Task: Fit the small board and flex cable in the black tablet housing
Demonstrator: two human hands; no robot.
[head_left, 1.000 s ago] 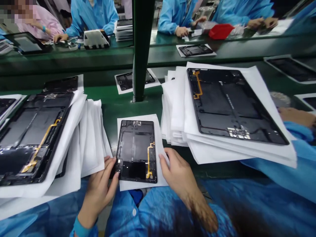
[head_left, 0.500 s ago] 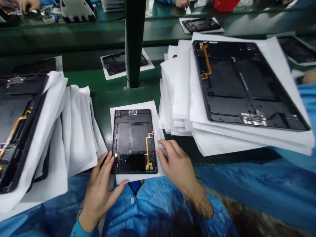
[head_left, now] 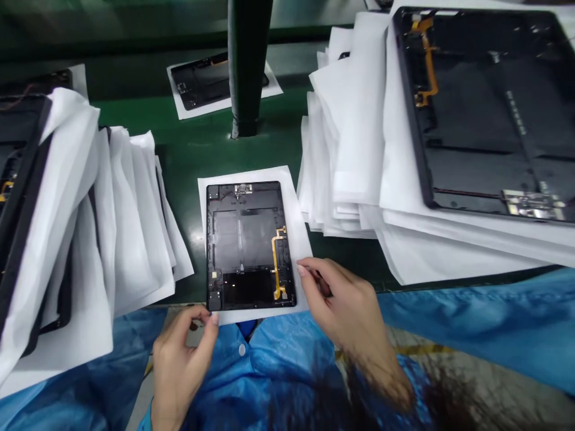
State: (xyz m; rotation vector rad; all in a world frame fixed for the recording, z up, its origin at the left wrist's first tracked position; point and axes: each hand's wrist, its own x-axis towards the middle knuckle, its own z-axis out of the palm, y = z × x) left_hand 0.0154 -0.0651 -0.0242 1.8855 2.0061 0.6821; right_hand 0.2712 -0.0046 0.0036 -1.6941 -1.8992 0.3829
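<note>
A black tablet back housing (head_left: 256, 239) lies inner side up on a white sheet (head_left: 300, 239), with a yellow flex cable (head_left: 275, 263) along its right side. My left hand (head_left: 182, 353) is at the near left corner, thumb and forefinger closed on the sheet's corner beside the housing. At the right edge, my right hand (head_left: 353, 305) pinches the same sheet between thumb and forefinger. Its other fingers are curled under and partly hidden. The housing rests flat, close to the table's near edge.
To the right stands a tall stack of white sheets (head_left: 359, 120), a larger-looking housing (head_left: 485, 120) on top. A leaning stack of sheets and housings (head_left: 130, 221) is at left. A green post (head_left: 248, 72) rises behind, partly hiding another housing (head_left: 202, 81). Blue-sleeved arms (head_left: 476, 317) show at right.
My left hand has moved from the housing's left side down to its near left corner, its spread fingers now pinched. My right hand stays at the sheet's right edge. The view has tilted down.
</note>
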